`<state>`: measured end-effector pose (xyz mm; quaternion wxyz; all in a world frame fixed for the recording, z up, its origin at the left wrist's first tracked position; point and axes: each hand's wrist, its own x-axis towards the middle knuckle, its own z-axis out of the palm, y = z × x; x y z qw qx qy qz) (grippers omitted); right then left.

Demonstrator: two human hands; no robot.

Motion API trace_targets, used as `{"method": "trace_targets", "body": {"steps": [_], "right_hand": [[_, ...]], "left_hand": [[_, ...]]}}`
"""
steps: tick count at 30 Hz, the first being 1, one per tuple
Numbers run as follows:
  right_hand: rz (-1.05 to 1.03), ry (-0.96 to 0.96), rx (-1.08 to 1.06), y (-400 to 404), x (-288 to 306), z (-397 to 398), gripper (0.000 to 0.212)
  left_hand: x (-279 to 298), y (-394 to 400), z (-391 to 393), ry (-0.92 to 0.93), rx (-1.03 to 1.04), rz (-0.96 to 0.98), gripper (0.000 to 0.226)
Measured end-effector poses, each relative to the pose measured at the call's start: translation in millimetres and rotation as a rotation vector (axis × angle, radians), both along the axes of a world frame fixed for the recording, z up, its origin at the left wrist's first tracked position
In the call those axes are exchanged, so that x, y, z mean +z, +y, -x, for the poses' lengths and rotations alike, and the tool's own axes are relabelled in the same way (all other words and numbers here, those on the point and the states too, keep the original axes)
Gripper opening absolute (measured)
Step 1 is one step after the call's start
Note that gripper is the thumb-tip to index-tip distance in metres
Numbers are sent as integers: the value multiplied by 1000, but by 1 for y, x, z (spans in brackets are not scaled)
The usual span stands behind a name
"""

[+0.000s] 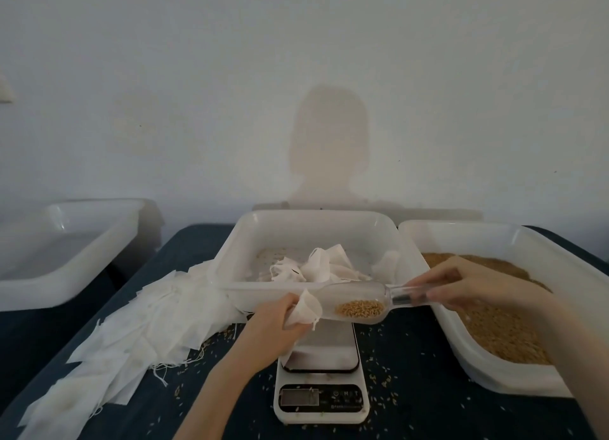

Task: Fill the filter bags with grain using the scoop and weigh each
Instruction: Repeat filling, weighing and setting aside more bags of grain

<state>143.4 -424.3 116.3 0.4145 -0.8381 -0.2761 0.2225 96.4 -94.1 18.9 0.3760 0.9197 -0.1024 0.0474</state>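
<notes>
My left hand (275,321) grips a white filter bag (306,309) above the scale (321,385), holding its mouth open toward the right. My right hand (461,284) holds the handle of a clear plastic scoop (359,304). The scoop lies nearly level with a small heap of golden grain inside, its open end at the bag's mouth. A white tub of grain (514,311) stands at the right, under my right hand.
A white tub (316,228) behind the scale holds several crumpled bags. A pile of flat filter bags (131,334) spreads over the dark tablecloth at the left. Another white tub (66,242) sits far left. Loose grains lie scattered around the scale.
</notes>
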Motion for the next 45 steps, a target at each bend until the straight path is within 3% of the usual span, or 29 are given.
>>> {"method": "trace_targets", "body": {"steps": [9,14,17,21,26,30,35,39,42,45], "right_hand": [[53,21,53,17,3,1,27],[158,-106,0,29,19,4,21],[258,-297,-60,44,31,7,22],[599,-735,-137,69,45,15,29],[825,-1144,-52,100,50,23,31],[914,-1286,-61,111,49,31,26],[836,-1219,-62,94,54,30,28],[580,-882,-89,57,44,15,29],[349,-628,-173,23,25,7,24],[178,-520,-335,-13,6,2,24]], "left_hand": [[-2,-7,-2,-26,-14,-183,33],[-14,-16,-16,49,5,-313,37],[-23,-20,-17,57,106,-277,38],[-26,-22,-14,-18,134,-185,44],[-27,-24,-15,-19,182,-135,38],[-30,-24,-16,-10,189,-114,36],[-25,-18,-19,-100,163,-76,46],[-23,-22,-26,-56,241,6,37],[-21,-22,-27,-107,191,-43,35],[-23,-19,-30,-136,169,-67,28]]}}
